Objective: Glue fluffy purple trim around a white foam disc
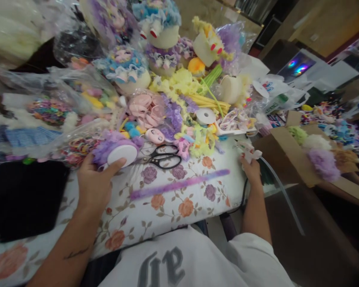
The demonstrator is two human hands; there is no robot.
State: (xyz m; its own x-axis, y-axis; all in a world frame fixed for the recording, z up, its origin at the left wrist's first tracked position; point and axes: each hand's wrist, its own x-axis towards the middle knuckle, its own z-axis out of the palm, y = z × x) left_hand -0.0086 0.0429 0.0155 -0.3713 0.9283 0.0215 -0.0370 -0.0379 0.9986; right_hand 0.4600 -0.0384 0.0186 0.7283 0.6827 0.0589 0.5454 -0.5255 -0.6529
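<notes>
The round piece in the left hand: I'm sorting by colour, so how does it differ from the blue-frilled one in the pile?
The round piece has purple fluff; the blue-frilled one has blue and pink frills. The round piece is held by the left hand; the blue-frilled one lies untouched in the pile. Both have white round bodies.

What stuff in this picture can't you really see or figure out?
- Head view: the white tool in the right hand is mostly covered by fingers; its kind is unclear.
- Head view: the white round piece is partly hidden by the thumb of the left hand.
- Head view: glare on the plastic bags blurs their contents.
- Head view: the black object is cut off by the left edge.
</notes>
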